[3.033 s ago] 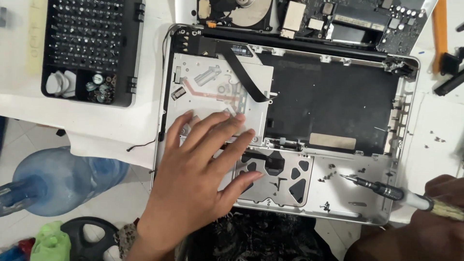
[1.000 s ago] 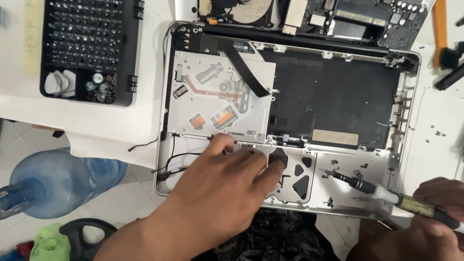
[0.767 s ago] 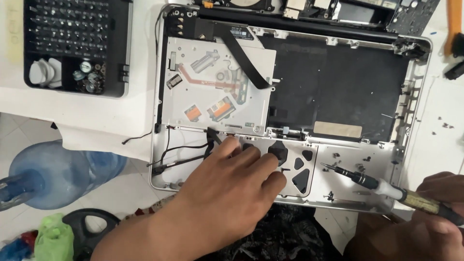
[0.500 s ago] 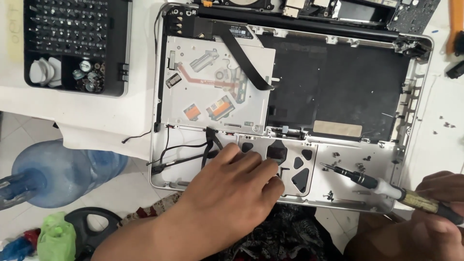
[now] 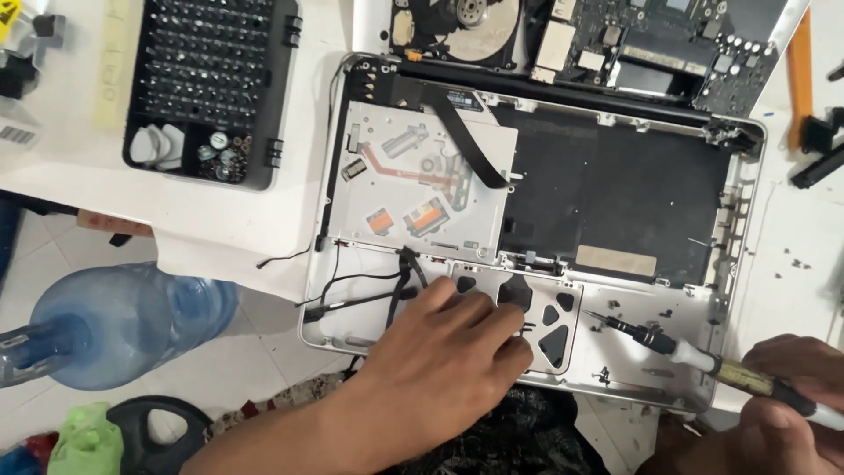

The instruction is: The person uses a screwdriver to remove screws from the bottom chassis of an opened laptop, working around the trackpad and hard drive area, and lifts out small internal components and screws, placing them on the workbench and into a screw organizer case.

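Bit case (image 5: 207, 92) beside laptop shell (image 5: 738, 290), bottle (image 5: 123, 321) below

- The left hand (image 5: 440, 369) has slid off the silver optical drive (image 5: 422, 180), where it lay flat with fingers spread, down to the near edge of the laptop case (image 5: 738, 264).
- It now rests over the trackpad plate (image 5: 545, 317), its fingertips by the loose black cables (image 5: 378, 286).
- The drive's orange patches are now uncovered.
- The screwdriver (image 5: 677, 347) in the right hand (image 5: 782, 396) has barely shifted.
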